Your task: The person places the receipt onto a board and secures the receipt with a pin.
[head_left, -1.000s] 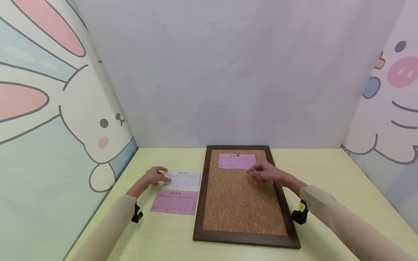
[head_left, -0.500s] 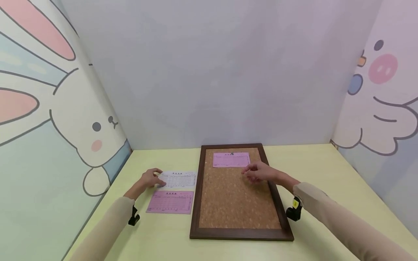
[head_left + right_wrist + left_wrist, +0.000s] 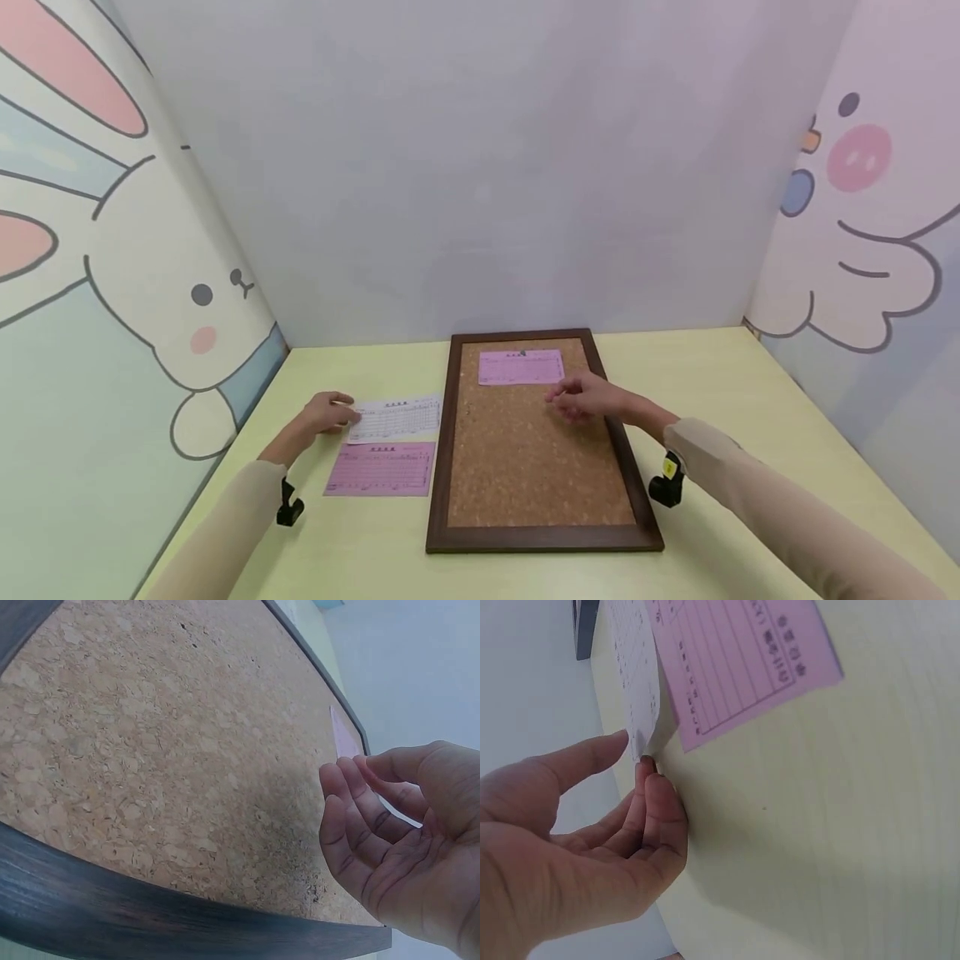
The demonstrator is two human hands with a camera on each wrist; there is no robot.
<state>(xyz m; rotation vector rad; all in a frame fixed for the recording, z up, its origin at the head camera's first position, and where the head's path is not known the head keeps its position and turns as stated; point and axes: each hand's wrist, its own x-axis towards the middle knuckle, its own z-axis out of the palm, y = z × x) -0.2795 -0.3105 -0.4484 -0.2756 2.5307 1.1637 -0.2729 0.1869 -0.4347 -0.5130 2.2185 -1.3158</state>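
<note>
As I list it from my remote seat, item one is a white slip point(image 3: 396, 419) on the table point(image 3: 375, 550), left of the cork board point(image 3: 525, 467), long axis running roughly side to side, right end just beside the frame point(image 3: 442, 467). Left hand point(image 3: 328, 412): nearer of the two, thumb and fingers pinching the slip's left end. Right hand point(image 3: 587, 396): above the board, well apart from the slip, fingers bent toward the thumb; whether they grip anything small, I cannot tell. Item two: a pink slip point(image 3: 381, 469), on the near side of the white one. Item three: another pink slip point(image 3: 517, 368), at the board's far end. I judge that sideways lie, slip to board, decisive.
</note>
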